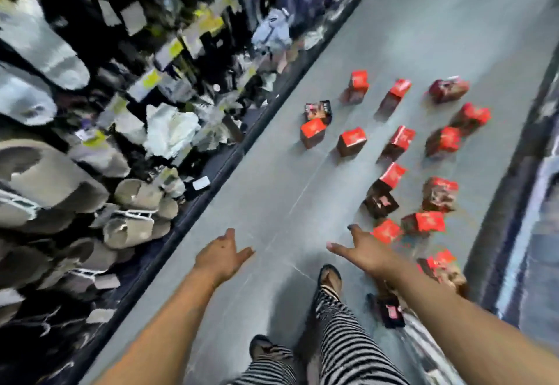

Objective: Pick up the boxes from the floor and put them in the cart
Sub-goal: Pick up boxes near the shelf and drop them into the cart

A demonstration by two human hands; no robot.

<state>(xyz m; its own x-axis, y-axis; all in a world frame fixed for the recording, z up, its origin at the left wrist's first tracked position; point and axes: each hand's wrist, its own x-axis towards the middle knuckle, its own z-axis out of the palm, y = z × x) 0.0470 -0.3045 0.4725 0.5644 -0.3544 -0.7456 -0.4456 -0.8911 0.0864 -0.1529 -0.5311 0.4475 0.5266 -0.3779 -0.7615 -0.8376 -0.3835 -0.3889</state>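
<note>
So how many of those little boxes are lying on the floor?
16 boxes, blur permitting: five farthest, four in the middle row, six near the right hand, one beside the forward foot. The right arm may hide others.

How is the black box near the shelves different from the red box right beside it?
The black box shows a dark, pictured face upward; the red box shows a bright red top. The black box lies farther from the person, the red box nearer. Both sit on the grey floor, close together, and look about the same size.
</note>
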